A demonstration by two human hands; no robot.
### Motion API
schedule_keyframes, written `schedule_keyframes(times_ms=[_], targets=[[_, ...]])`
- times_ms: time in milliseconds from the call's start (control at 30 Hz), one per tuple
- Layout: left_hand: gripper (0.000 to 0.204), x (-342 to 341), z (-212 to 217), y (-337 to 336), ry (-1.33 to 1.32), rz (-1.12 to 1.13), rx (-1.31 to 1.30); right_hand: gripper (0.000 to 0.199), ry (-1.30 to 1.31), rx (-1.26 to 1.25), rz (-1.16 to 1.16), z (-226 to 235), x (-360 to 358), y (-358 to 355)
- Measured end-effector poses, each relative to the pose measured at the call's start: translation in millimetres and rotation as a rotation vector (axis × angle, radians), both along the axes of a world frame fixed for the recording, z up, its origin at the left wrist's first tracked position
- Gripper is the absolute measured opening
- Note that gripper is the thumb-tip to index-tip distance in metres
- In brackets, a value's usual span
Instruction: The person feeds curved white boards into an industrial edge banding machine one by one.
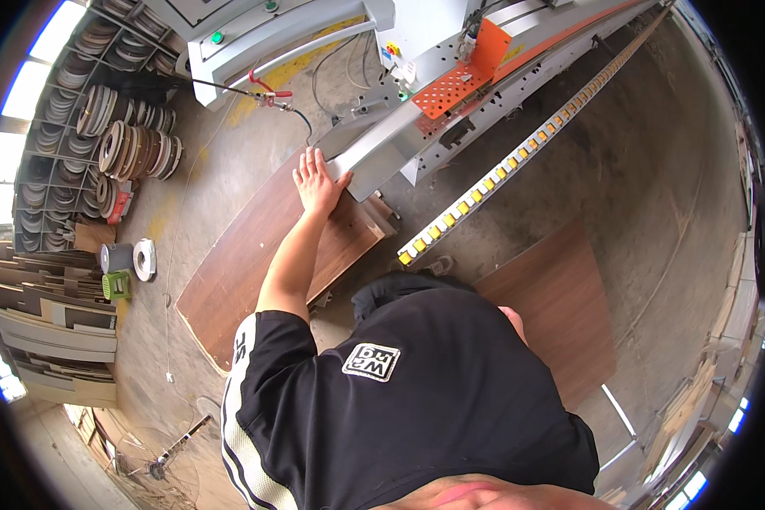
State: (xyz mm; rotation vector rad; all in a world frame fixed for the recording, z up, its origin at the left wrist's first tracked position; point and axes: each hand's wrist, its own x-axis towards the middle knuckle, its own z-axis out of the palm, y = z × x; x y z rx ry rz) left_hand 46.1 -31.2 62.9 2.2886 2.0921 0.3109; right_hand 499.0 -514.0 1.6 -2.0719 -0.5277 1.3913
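Left hand: the left hand point(317, 183) lies flat and palm-down on the far end of the brown board point(255, 263), right where the board meets the machine.
Left fingers: the fingers point(308, 161) are stretched out and spread wide; they press on the board's face and grip nothing.
Right hand: it cannot be seen; the person's black shirt point(408, 408) covers that side, so I cannot tell how it is held or whether it has hold of anything.
Brown board: a long wood-grain panel, lying slanted from the lower left up to the machine, resting on a low stack of boards of the same colour whose edges show under it at the right.
Machine: a long grey machine point(416, 127) runs from the hand toward the upper right, with an orange perforated guard point(463, 81) on top; its grey end sits just beside the fingertips.
Roller rail: a rail with yellow rollers point(518, 157) runs alongside the machine, apart from the board.
Second board: another brown panel point(561, 306) lies on the floor at the right, well apart from the hand.
Shelves: at the left, shelves hold rolls of edge tape point(132, 149).
Floor: bare grey concrete point(654, 170).
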Motion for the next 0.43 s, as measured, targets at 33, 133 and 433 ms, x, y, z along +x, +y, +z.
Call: schedule_keyframes(times_ms=[33,133,433], targets=[[0.11,8,-6,6,-0.021,-0.011,0.033,0.025,0.013,-0.005,-0.008,-5,5,-5],[0.11,30,-5,18,0.003,-0.007,-0.006,0.025,0.02,-0.028,-0.013,-5,14,-9],[0.108,53,-17,-21,-0.066,-0.02,-0.186,0.025,-0.036,-0.145,0.022,-36,46,2]])
